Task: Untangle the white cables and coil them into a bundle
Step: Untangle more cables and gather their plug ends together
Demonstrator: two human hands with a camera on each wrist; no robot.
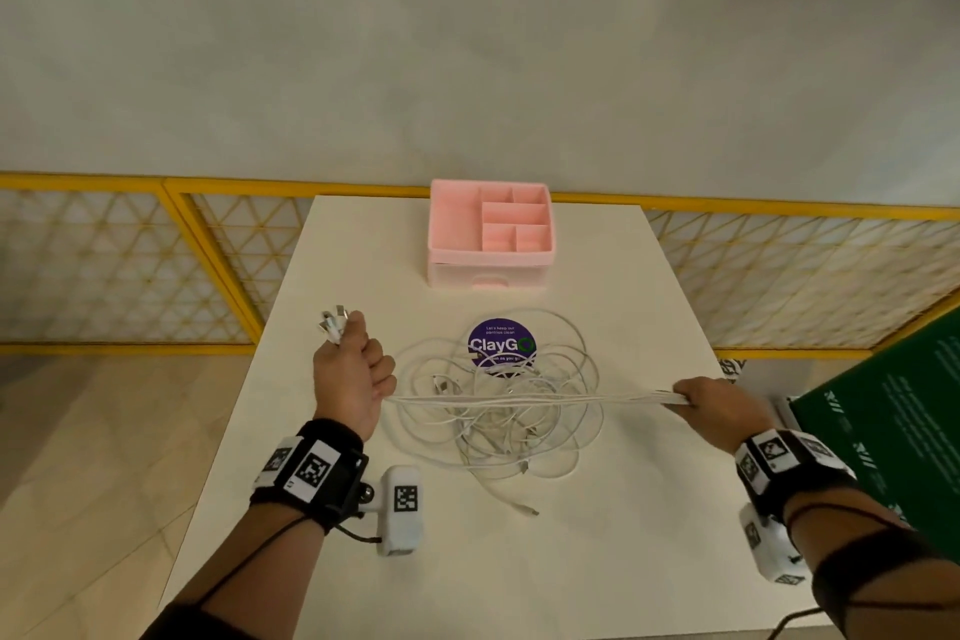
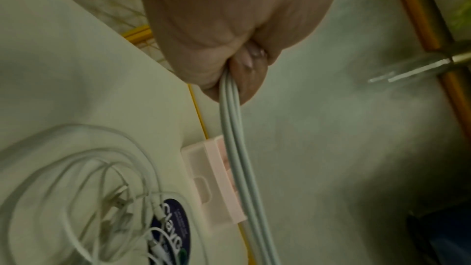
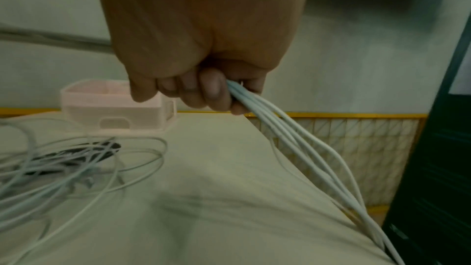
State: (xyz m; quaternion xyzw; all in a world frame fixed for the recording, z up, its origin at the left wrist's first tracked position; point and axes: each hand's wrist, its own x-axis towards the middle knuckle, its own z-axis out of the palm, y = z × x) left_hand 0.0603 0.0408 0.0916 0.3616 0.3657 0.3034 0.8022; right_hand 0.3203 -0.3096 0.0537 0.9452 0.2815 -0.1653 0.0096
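A loose tangle of white cables [image 1: 498, 411] lies in the middle of the white table [image 1: 597, 561]. My left hand [image 1: 353, 369] grips several cable ends in a fist, with the plugs [image 1: 332, 320] sticking out above it. From that fist a taut run of strands [image 1: 530, 399] stretches right to my right hand [image 1: 711, 403], which grips them near the table's right edge. The left wrist view has the strands [image 2: 234, 138] leaving the curled fingers [image 2: 244, 67]. In the right wrist view the fingers [image 3: 211, 88] are curled round the strands [image 3: 293, 138].
A pink compartment organiser [image 1: 488, 237] with a drawer stands at the table's far edge. A round purple sticker [image 1: 501, 343] lies under the tangle. A dark green board [image 1: 893, 431] stands off the right edge. Yellow lattice fencing [image 1: 130, 265] runs behind.
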